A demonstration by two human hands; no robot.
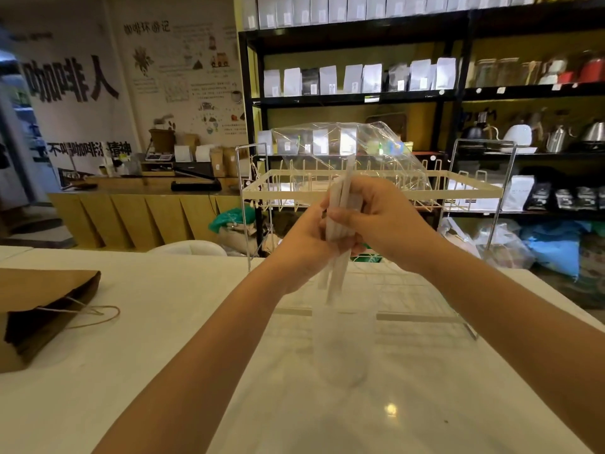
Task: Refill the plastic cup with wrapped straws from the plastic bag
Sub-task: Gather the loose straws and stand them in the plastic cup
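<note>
Both hands meet in the air above the plastic cup (pixel 342 347), and everything here is placed relative to this cup. The cup stands upright on the white table (pixel 163 355), clear and a little blurred. Directly above it, the left hand (pixel 302 249) and the right hand (pixel 381 221) are closed together around a bundle of wrapped straws (pixel 340 231). The straws stand almost vertical; their lower ends hang just over the cup's rim (whether they touch it cannot be told), and their upper ends rise above the fingers. The clear plastic bag (pixel 353 149) spreads up and behind the hands, higher than the cup, with the tops of the straws inside it or against it. Behind the cup stands a white wire rack (pixel 370 191) on thin metal legs. Far to the left of the cup, a brown paper bag (pixel 42 309) lies flat on the table, its string handle turned toward the cup.
</note>
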